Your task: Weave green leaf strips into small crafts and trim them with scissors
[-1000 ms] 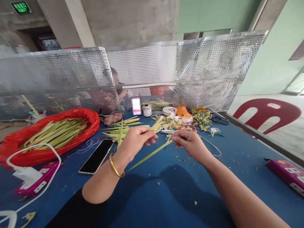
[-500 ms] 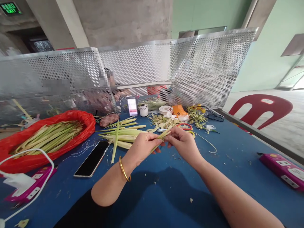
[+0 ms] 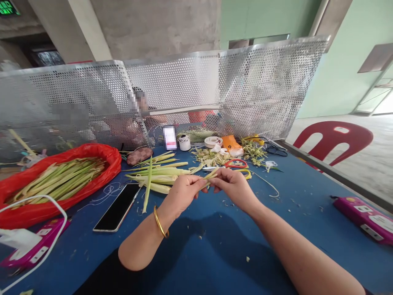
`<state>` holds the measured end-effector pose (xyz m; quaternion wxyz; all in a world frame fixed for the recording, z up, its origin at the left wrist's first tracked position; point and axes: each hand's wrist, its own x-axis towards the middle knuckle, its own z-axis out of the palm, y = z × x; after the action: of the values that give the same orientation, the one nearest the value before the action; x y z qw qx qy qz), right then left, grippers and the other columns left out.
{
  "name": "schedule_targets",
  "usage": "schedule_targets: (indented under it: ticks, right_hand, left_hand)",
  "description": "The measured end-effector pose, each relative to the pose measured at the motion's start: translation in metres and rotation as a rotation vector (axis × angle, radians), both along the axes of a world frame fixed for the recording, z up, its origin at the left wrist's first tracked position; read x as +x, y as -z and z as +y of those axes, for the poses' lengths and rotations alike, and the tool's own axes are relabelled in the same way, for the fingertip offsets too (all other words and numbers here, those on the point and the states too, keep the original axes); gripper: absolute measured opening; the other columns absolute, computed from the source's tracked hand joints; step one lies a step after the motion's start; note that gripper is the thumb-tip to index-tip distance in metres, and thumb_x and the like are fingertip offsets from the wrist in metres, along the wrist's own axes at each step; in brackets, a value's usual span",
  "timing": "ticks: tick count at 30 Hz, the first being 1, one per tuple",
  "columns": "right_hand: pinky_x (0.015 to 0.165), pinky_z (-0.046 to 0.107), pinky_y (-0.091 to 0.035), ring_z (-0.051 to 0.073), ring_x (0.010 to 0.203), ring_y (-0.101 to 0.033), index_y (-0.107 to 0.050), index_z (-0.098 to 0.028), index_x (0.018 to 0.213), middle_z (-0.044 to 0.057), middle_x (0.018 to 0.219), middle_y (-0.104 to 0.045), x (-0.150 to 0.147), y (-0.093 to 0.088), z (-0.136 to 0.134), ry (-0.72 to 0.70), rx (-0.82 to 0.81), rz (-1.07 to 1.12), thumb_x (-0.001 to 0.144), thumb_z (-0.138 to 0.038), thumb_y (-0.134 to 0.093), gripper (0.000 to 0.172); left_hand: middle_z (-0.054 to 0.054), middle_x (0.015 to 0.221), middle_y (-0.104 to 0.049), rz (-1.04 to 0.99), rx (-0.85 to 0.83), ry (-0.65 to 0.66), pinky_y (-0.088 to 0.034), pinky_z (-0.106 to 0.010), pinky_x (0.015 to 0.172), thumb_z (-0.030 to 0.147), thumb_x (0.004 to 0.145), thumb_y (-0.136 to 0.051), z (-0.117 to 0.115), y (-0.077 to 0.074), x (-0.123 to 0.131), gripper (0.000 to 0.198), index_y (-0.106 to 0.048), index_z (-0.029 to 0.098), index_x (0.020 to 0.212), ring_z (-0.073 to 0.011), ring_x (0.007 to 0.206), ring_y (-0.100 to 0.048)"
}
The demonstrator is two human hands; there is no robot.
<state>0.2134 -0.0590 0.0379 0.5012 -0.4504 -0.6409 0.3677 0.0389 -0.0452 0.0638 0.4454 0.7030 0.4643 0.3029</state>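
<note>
Above the blue table, my left hand [image 3: 186, 191] pinches a pale green strip of plant leaf [image 3: 211, 175]. My right hand [image 3: 231, 183] is closed on the same leaf strip near its upper end, with the fingertips of both hands close together. Several green leaf pieces [image 3: 162, 179] lie just left of and behind my left hand. Beyond my right hand, scissors [image 3: 236, 164] with red and yellow handles rest by a pile of leaf scraps [image 3: 211, 155]. The fingers partly hide the held leaf.
At left stands a red plastic bag [image 3: 101, 180] full of long leaves. A black phone [image 3: 118, 208] lies in front of it. Purple power strips [image 3: 362, 217] sit at both sides. A perforated metal screen [image 3: 181, 82] runs along the back, with a person behind it.
My hands stay close together on the leaf strip, with small finger shifts. The whole view has moved slightly, so the surroundings appear a little further left.
</note>
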Motion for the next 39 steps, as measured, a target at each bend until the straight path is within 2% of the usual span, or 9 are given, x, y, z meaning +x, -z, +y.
schedule_targets:
  ticks: [2,5,6,11,17,22,26,33,39]
  right_hand:
    - [0.062,0.027,-0.049,0.016,0.066,-0.065,-0.061,-0.019,0.09,0.001,0.079,-0.068,0.014,-0.002,0.009,0.025,0.008,-0.18,0.085,-0.037,-0.054,0.02]
    - [0.069,0.027,-0.046,0.018,0.079,-0.065,-0.059,-0.02,0.104,0.004,0.087,-0.069,0.045,0.001,0.032,0.458,0.04,-0.816,0.092,-0.032,-0.038,0.027]
    - [0.073,0.029,-0.045,0.02,0.088,-0.064,-0.058,-0.017,0.107,0.009,0.096,-0.068,0.055,0.003,0.041,0.502,0.018,-0.901,0.091,-0.027,-0.039,0.027]
    - [0.072,0.028,-0.042,0.024,0.091,-0.063,-0.062,-0.015,0.099,0.013,0.101,-0.067,0.082,0.025,0.078,0.337,-0.044,-1.17,0.069,-0.007,-0.056,0.031]
    - [0.08,0.03,-0.04,0.026,0.103,-0.059,-0.054,-0.011,0.112,0.018,0.111,-0.064,0.084,0.038,0.085,0.239,0.035,-1.323,0.073,-0.002,-0.047,0.041]
    - [0.077,0.034,-0.04,0.03,0.099,-0.059,-0.043,-0.009,0.128,0.02,0.107,-0.064,0.09,0.03,0.07,0.302,0.089,-1.36,0.074,-0.009,-0.048,0.054]
    - [0.06,0.029,-0.038,0.025,0.08,-0.062,-0.039,-0.023,0.137,0.011,0.104,-0.065,0.102,0.025,0.048,0.307,-0.003,-1.246,0.075,-0.016,-0.048,0.063]
    - [0.052,0.025,-0.039,0.014,0.057,-0.048,-0.05,-0.021,0.121,-0.002,0.069,-0.052,0.094,0.023,-0.011,0.087,-0.357,-0.243,0.074,-0.05,-0.062,0.056]
    - [0.056,0.023,-0.04,0.012,0.06,-0.044,-0.055,-0.023,0.106,-0.005,0.067,-0.043,0.074,0.007,-0.029,-0.027,-0.325,-0.172,0.067,-0.057,-0.068,0.053]
  left_hand:
    - [0.002,0.049,-0.049,0.044,0.032,-0.032,-0.027,-0.023,0.048,0.048,0.081,-0.054,0.003,0.003,-0.004,0.038,-0.068,0.016,0.068,-0.009,0.046,-0.038]
    - [0.002,0.051,-0.052,0.061,0.038,-0.045,-0.027,-0.023,0.049,0.047,0.079,-0.055,0.008,0.008,-0.008,0.036,-0.068,0.016,0.066,-0.0095,0.047,-0.038]
    - [0.001,0.052,-0.053,0.062,0.038,-0.049,-0.027,-0.023,0.05,0.046,0.079,-0.056,0.009,0.009,-0.009,0.035,-0.068,0.016,0.066,-0.0097,0.047,-0.039]
    - [-0.001,0.061,-0.063,0.016,-0.015,-0.048,-0.029,-0.023,0.05,0.041,0.076,-0.058,0.006,0.004,-0.008,0.028,-0.069,0.015,0.069,-0.0097,0.048,-0.041]
    - [-0.004,0.074,-0.071,-0.084,-0.09,-0.072,-0.038,-0.024,0.054,0.034,0.075,-0.062,0.005,0.002,-0.007,0.037,-0.06,0.015,0.107,-0.0099,0.048,-0.045]
    - [-0.003,0.074,-0.071,-0.077,-0.071,-0.069,-0.038,-0.024,0.053,0.035,0.075,-0.061,0.009,0.008,-0.009,0.023,-0.063,0.017,0.089,-0.0094,0.048,-0.046]
    - [-0.004,0.074,-0.07,-0.12,-0.056,-0.058,-0.035,-0.022,0.051,0.038,0.076,-0.059,0.011,0.008,-0.011,0.023,-0.063,0.016,0.07,-0.0078,0.048,-0.042]
    - [-0.006,0.076,-0.069,-0.267,-0.197,-0.116,-0.025,-0.019,0.043,0.035,0.072,-0.064,0.025,0.008,-0.005,0.023,-0.064,0.013,0.078,-0.006,0.048,-0.041]
    - [-0.006,0.074,-0.068,-0.34,-0.263,-0.194,-0.022,-0.018,0.041,0.031,0.069,-0.068,0.052,0.011,0.021,0.02,-0.064,0.012,0.075,-0.0042,0.045,-0.041]
